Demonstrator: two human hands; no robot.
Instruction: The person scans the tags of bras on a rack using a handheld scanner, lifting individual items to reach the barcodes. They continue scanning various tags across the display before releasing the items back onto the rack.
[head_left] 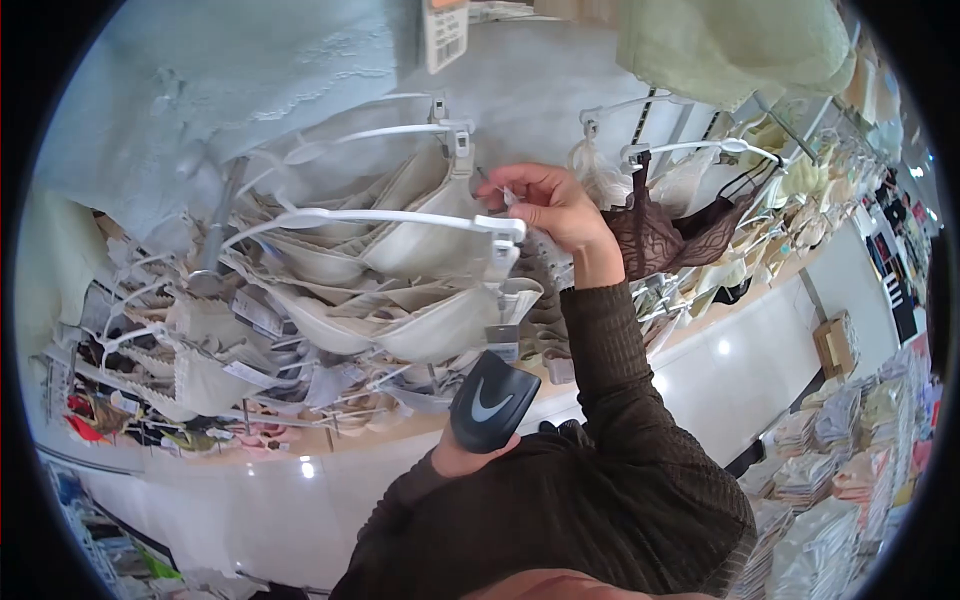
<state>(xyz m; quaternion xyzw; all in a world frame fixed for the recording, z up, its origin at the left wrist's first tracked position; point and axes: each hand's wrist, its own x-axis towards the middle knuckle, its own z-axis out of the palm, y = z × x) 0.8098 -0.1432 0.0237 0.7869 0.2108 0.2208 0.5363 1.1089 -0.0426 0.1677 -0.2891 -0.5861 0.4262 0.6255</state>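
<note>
My left hand (462, 452) is wrapped round a black handheld device (493, 402) with a grey curved mark, low in front of the rack. Higher up, my right hand (548, 205) pinches a small, pale, translucent piece, perhaps a tag, between thumb and fingers. It is just right of the white hangers (400, 218) that carry cream bras (420, 325). A grey label (503, 343) hangs below the front hanger's end, above the device. Right of my right wrist hangs a dark brown lace bra (680, 235) on another white hanger.
Large pale garments (250, 90) hang close overhead, with a price tag (446, 35) between them. More bras hang on lower rails at left and right. A cardboard box (834, 347) stands on the floor at right. Folded packaged garments (820, 470) fill shelves at lower right.
</note>
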